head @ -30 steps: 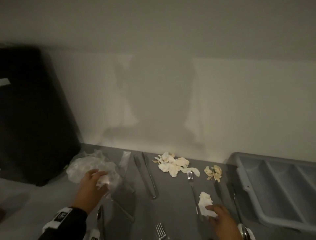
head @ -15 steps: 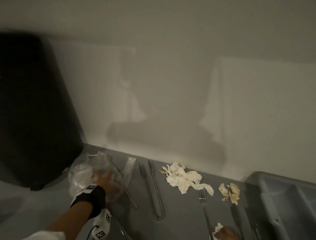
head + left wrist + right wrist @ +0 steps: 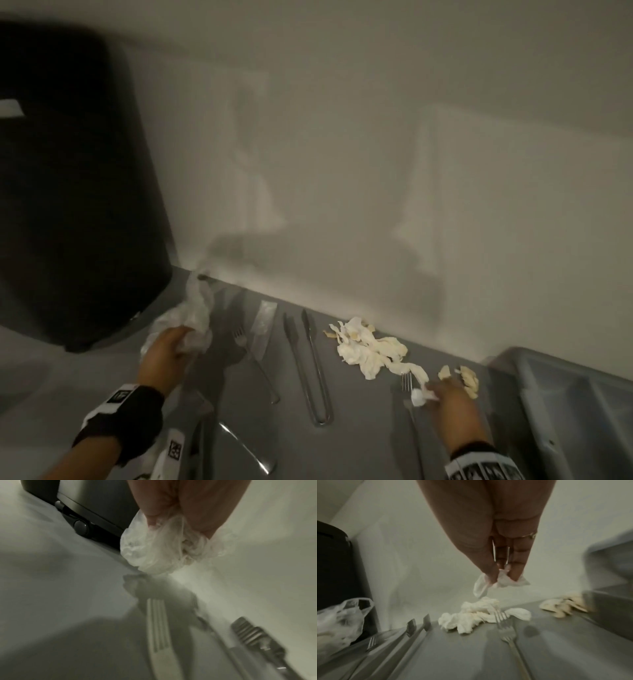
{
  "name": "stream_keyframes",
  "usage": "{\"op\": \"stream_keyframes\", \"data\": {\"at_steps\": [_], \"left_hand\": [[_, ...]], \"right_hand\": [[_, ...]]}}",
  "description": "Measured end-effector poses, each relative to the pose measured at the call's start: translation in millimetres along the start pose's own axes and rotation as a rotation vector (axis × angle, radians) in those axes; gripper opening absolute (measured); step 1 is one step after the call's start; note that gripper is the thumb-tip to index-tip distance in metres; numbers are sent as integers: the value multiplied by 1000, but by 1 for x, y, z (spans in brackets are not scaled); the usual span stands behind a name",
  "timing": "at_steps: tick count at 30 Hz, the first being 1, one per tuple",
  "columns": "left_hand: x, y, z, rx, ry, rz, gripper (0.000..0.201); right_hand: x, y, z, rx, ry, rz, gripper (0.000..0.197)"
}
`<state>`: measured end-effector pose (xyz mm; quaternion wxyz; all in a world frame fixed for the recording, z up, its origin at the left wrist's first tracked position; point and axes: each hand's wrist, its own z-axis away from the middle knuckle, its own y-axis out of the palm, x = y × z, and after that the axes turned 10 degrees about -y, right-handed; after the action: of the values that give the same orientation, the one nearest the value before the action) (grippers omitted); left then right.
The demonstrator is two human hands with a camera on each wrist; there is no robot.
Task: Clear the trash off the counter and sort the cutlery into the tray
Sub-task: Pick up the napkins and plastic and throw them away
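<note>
Much of the scene is dim and blurred. The tray (image 3: 579,404) is cut off at the lower right of the head view; long dividers are seen inside it, and what lies in the compartments cannot be made out. A knife (image 3: 248,448) at the bottom centre is partly hidden by the left wrist band, and a fork (image 3: 409,407) at the lower right is partly covered by the right hand (image 3: 452,407).

A crumpled plastic bag (image 3: 191,322) is gripped by the curled fingers of the left hand (image 3: 168,353) at the left of the frame, just beside a black bin (image 3: 68,205); whether the bag holds anything cannot be told. A small white tissue (image 3: 498,581) is pinched between the thumb and fingertips of the right hand, raised above the desk (image 3: 342,411).

On the desk, tongs (image 3: 308,366) lie at centre, long axis running from near the wall toward the bottom edge, closed end nearest the bottom. A second fork (image 3: 253,359) lies left of them, tines toward the wall, beside a clear wrapper (image 3: 262,325). A wad of tissues (image 3: 370,349) lies near the wall right of centre, touching the tines of the lower-right fork, which point at the wall. Pale scraps (image 3: 462,375) lie between the wad and the tray.
</note>
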<state>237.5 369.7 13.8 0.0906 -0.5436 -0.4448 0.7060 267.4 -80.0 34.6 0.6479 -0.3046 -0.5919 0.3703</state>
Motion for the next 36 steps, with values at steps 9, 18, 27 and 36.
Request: {"op": "stream_keyframes", "data": {"at_steps": [9, 18, 27, 36], "left_hand": [[-36, -20, 59, -54, 137, 376, 75], [-24, -25, 74, 20, 122, 447, 39], [-62, -12, 80, 93, 201, 478, 39], [-178, 39, 191, 541, 490, 678, 60]], "right_hand": [[77, 40, -99, 309, -248, 348, 16], [81, 98, -122, 416, -176, 202, 25], [77, 36, -30, 13, -208, -263, 24], [-32, -63, 195, -559, -197, -587, 32]]}}
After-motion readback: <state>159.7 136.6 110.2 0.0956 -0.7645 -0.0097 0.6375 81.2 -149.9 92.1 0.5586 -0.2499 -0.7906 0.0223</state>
